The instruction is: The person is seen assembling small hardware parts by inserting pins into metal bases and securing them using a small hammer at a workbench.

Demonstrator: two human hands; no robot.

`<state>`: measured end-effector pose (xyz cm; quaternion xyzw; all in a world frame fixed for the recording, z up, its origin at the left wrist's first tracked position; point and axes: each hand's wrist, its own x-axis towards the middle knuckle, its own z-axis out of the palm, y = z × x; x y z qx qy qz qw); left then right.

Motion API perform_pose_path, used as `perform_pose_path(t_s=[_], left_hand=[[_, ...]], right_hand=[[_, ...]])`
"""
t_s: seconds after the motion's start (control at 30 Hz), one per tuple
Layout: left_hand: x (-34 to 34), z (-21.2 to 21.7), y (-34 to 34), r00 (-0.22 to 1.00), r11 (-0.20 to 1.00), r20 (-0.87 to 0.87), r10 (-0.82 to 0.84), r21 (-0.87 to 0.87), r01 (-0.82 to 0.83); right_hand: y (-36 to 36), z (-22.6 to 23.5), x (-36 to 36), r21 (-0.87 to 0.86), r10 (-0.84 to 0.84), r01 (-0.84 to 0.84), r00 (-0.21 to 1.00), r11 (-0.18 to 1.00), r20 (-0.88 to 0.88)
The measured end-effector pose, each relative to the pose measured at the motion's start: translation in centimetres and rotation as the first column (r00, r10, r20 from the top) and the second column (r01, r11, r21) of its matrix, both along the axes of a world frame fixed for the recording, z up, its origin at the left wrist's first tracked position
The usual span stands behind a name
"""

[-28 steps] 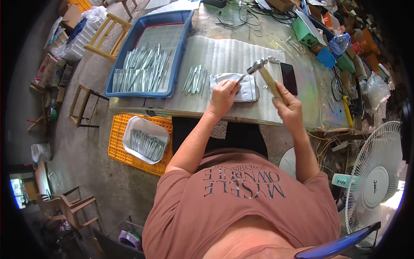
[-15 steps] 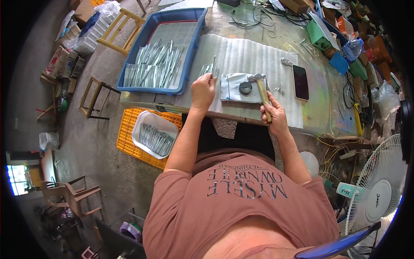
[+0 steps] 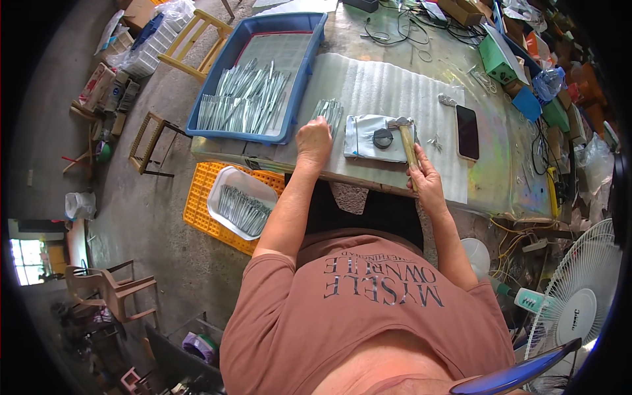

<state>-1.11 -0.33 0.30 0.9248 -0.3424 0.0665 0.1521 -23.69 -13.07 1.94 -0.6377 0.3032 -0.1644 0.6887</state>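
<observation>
My right hand (image 3: 426,179) is closed around the wooden handle of a hammer (image 3: 409,146). The hammer's head rests at the far right corner of a flat block wrapped in white (image 3: 360,139). On that block sits a small round black piece (image 3: 382,137). My left hand (image 3: 315,139) is closed at the near end of a small pile of thin, shiny metal strips (image 3: 332,112). Its fingertips are hidden, so what they pinch cannot be made out.
A blue tray (image 3: 288,129) of similar strips stands left. Below it, a white tub (image 3: 215,205) of metal pieces rests on an orange crate (image 3: 197,197). A phone (image 3: 467,133) and several small metal bits (image 3: 435,141) lie right. A fan (image 3: 576,316) stands lower right.
My left hand has lowered to the strip pile; the thin strip that stood upright from its fingers no longer shows. The hammer has swung slightly, and the whole view has shifted a little.
</observation>
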Motion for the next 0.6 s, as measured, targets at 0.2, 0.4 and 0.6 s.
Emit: perform_pose_path(t_s=[0.2, 0.4, 0.6], left_hand=[[-0.2, 0.7, 0.7, 0.999, 1.000, 0.027, -0.028, -0.008, 0.028], [0.2, 4.9, 2.3, 0.994, 0.968, 0.101, -0.045, -0.243, 0.068], [7.6, 5.8, 4.9, 0.996, 0.985, 0.038, 0.086, -0.151, -0.079]], right_hand=[[0.2, -0.1, 0.1, -0.087, -0.002, 0.002, 1.000, 0.996, 0.001], [-0.4, -0.7, -0.8, -0.197, 0.023, -0.032, 0.999, 0.980, -0.045], [-1.0, -0.7, -1.8, -0.627, -0.088, -0.006, 0.989, 0.779, -0.119]])
